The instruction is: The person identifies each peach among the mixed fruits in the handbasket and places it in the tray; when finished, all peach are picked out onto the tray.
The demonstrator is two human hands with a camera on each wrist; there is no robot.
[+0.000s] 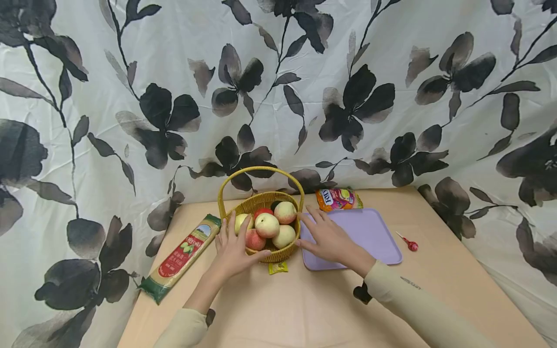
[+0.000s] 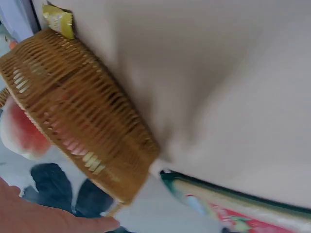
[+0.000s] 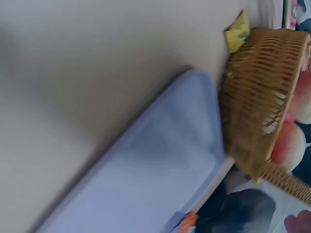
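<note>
A woven basket (image 1: pixel 278 255) with a tall handle (image 1: pixel 261 168) holds several peaches (image 1: pixel 267 225) and a red item partly hidden among them. At its left front, my left hand (image 1: pixel 235 252) has its fingers spread by the rim; the left wrist view shows part of this hand (image 2: pixel 48 216) beside the basket (image 2: pixel 92 116). My right hand (image 1: pixel 328 240) reaches to the basket's right side, fingers extended, above a purple tray (image 1: pixel 370 229). Whether either hand touches the wicker is hard to tell. The right wrist view shows the basket (image 3: pixel 252 92) and tray (image 3: pixel 146 165), but no hand.
Left of the basket lies a long green-and-tan pasta packet (image 1: pixel 183 258). A small yellow wrapped piece (image 1: pixel 278 268) sits before the basket. Behind the tray is an orange-and-purple FOX'S candy bag (image 1: pixel 338 199); a red lollipop (image 1: pixel 411 245) lies to its right. A floral curtain (image 1: pixel 304 96) hangs behind.
</note>
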